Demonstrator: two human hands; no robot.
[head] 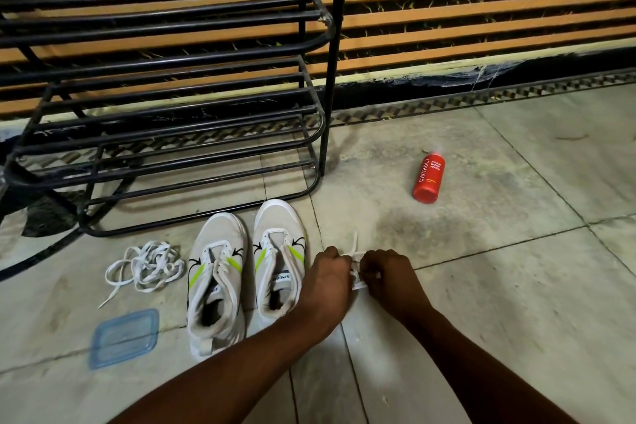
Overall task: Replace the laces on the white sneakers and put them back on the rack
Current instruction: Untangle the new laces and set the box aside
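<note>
Left hand [328, 272] and right hand [387, 274] both pinch a small white lace bundle [356, 267], seemingly untying it, just right of the white sneakers [279, 244] standing before the rack [192, 134]; relacing looks barely begun; next, an end must be freed for threading.

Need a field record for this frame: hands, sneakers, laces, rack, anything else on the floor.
left hand: grips the lace bundle, just right of the sneakers
right hand: grips the same lace bundle
sneakers: white pair, side by side on the floor, toes toward the rack
loose laces: white tangle on the floor, left of the sneakers
rack: black metal, behind the sneakers
bottle: red, lying on its side, right of the rack
lid: blue plastic, flat on the floor, below the loose laces
</note>
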